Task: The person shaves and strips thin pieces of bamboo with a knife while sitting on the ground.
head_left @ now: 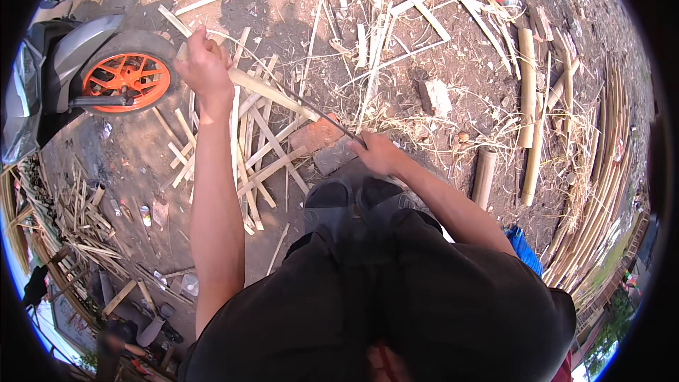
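Observation:
My left hand (205,67) is closed around a pale bamboo strip (272,94) at the upper left. The strip slants down to the right, its lower end above a reddish brick (316,134) in front of my feet. My right hand (378,154) is closed on the near end of a knife (325,117); its handle is hidden in my fingers. Its thin dark blade, seen nearly edge-on, points up and left beside the strip. I cannot tell whether blade and strip touch.
A motorbike wheel (127,83) with an orange rim stands at the left. Cut bamboo strips (265,134) lie heaped below the held strip. Bamboo tubes (527,88), a broken brick (435,97) and shavings litter the right side. Long poles (601,170) line the far right.

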Motion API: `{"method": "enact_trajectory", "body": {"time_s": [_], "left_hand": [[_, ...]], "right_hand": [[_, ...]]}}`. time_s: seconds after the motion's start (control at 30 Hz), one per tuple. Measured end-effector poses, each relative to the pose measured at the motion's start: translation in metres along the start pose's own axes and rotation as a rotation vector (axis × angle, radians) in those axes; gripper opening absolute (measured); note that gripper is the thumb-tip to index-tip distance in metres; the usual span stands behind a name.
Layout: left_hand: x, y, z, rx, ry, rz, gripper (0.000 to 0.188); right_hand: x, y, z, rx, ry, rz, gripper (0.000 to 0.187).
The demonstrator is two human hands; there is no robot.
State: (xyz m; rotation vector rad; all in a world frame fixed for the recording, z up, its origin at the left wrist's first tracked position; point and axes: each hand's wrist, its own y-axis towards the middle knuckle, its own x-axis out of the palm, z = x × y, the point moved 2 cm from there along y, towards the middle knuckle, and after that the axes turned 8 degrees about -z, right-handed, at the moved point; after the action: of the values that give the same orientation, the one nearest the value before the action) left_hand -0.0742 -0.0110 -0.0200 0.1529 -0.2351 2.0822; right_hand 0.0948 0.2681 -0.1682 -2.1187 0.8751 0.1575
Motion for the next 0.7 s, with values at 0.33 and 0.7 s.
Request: {"method": "enact_trajectory", "body": {"time_s": [0.33, 0.7], "left_hand": [[-0.033, -0.002, -0.003, 0.027, -0.014, -0.028, 0.038], [-0.006, -0.011, 0.004, 0.072, 0.084, 0.078, 0.045]], "right_hand": [[-0.064, -0.008, -0.078, -0.006, -0.006, -0.132, 0.058], [-0.002, 0.008, 0.013, 0.066, -0.149, -0.104, 0.063]]}}
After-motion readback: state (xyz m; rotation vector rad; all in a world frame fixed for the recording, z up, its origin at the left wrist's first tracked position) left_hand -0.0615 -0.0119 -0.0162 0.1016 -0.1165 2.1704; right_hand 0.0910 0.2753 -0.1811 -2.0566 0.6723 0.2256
